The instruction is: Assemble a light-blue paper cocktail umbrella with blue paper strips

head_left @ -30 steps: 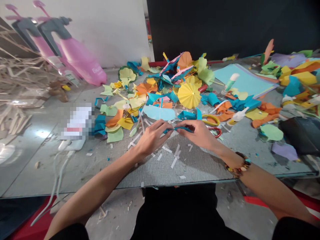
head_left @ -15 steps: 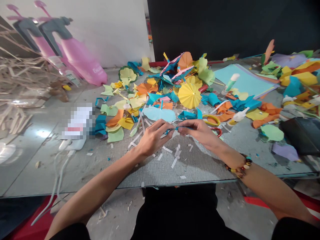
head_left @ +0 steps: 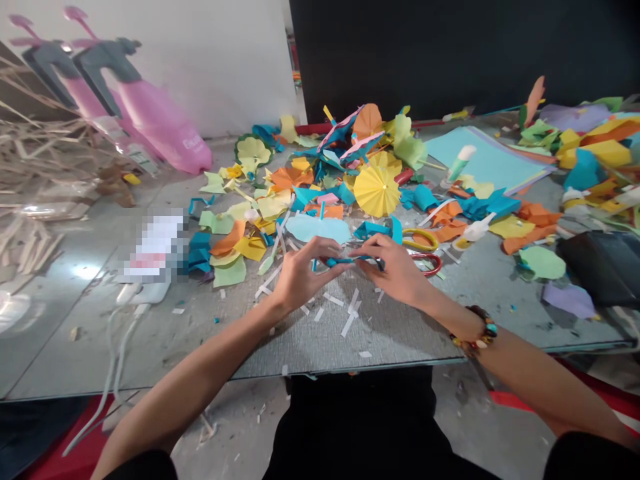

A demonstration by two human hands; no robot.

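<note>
A small piece of blue paper [head_left: 341, 262] is pinched between my two hands, mostly covered by the fingers. My left hand [head_left: 306, 272] closes on its left end with thumb and fingers. The fingertips of my right hand [head_left: 393, 270] grip the other end, close to the left ones. Just beyond them lies a light blue paper oval [head_left: 317, 229]. Scissors with a yellow handle [head_left: 421, 238] and a red handle [head_left: 427, 264] rest beside my right hand. White paper strips [head_left: 350, 319] are scattered on the table below the hands.
Colored paper scraps and a yellow pleated paper disc [head_left: 377, 190] cover the table's middle. A glue stick [head_left: 461, 163] and a white-capped glue bottle [head_left: 473, 233] stand right. Pink spray bottles [head_left: 160, 123], a phone [head_left: 156, 243] with white cables, and wooden sticks [head_left: 33, 247] are left.
My right hand has shifted slightly left and its fingers have moved in over the blue paper. The left fingers have changed position a little. More of the red scissor handle shows.
</note>
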